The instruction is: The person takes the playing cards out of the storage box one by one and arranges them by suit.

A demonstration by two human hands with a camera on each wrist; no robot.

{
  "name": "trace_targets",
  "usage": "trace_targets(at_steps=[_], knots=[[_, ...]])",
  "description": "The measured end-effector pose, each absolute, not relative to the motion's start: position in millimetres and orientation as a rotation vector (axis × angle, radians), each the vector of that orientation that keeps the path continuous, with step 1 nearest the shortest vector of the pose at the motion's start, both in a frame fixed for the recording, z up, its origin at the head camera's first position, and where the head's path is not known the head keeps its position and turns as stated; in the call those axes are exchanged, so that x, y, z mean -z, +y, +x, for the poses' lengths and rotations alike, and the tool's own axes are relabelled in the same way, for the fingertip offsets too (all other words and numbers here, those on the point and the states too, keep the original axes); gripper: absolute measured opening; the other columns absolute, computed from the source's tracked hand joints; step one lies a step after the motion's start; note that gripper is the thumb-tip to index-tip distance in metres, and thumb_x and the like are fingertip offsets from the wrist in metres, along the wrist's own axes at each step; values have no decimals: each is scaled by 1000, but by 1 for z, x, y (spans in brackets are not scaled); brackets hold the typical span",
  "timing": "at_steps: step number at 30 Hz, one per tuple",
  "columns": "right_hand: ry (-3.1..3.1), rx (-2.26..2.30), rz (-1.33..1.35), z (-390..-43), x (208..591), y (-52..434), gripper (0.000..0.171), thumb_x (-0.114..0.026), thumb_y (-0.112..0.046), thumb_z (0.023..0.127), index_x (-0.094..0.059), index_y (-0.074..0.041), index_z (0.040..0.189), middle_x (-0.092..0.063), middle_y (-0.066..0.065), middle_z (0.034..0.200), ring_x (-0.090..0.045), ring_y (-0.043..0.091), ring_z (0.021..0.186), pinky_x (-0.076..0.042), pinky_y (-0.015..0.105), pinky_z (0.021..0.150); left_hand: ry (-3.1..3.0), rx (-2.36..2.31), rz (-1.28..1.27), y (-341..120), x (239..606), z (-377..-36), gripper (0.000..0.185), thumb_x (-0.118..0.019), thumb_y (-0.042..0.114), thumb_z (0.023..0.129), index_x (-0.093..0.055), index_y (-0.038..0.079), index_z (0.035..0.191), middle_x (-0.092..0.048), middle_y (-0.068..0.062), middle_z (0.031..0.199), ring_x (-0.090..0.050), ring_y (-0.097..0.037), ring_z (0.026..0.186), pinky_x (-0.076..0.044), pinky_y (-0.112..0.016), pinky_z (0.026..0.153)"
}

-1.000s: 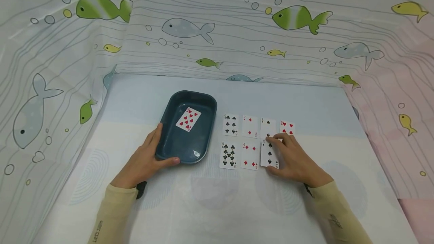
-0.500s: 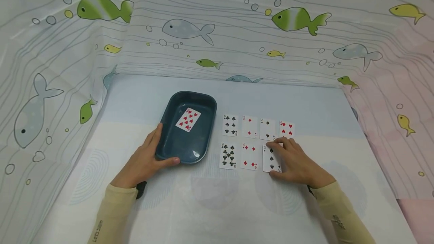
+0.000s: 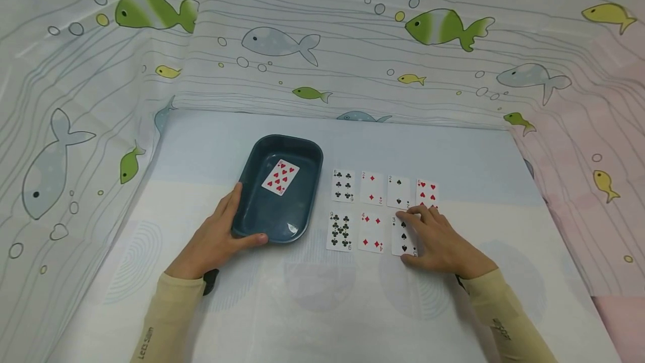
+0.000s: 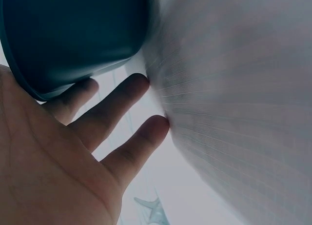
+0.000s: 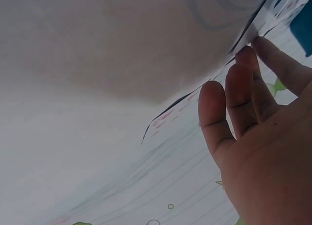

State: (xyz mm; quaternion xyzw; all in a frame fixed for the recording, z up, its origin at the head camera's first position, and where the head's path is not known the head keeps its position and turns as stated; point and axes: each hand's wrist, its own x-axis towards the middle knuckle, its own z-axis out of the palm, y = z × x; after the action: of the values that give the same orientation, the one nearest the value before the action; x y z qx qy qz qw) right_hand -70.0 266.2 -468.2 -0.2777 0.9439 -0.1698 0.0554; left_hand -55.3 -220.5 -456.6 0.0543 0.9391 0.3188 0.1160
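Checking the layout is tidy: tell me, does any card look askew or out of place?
One card lies tilted inside the tray, apart from the two straight rows. The right hand covers the end of the near row.

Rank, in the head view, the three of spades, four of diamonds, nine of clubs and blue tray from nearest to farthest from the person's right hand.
1. Three of spades, under the right hand.
2. Four of diamonds, next to the left.
3. Nine of clubs, row's left end.
4. Blue tray, far left, held by the left hand.
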Motion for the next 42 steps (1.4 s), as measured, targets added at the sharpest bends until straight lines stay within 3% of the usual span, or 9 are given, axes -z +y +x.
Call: trace_targets(at_steps=[17, 28, 42], knots=[[2871, 551, -849, -74, 465, 256, 82, -84, -40, 76, -51, -11, 146, -49, 14, 132, -44, 35, 119, -34, 55, 103, 2756, -926, 158, -220, 458, -56, 131, -75, 73, 75, 13, 30, 162, -7, -12, 169, -27, -45, 146, -31, -67, 110], [2900, 632, -903, -87, 454, 235, 84, -80, -41, 81, -45, -9, 150, -47, 13, 137, -47, 31, 116, -43, 50, 92, 2755, -937, 167, -219, 456, -56, 130, -74, 74, 75, 13, 30, 162, -8, -13, 169, -28, -45, 145, -31, -66, 111], [2902, 738, -839, -110, 438, 200, 90, -72, -53, 87, -31, -19, 159, -37, 9, 148, -36, 29, 132, -39, 50, 102, 2754, -933, 154, -220, 456, -56, 131, -74, 75, 74, 13, 30, 162, -8, -13, 169, -29, -46, 145, -31, -67, 111]])
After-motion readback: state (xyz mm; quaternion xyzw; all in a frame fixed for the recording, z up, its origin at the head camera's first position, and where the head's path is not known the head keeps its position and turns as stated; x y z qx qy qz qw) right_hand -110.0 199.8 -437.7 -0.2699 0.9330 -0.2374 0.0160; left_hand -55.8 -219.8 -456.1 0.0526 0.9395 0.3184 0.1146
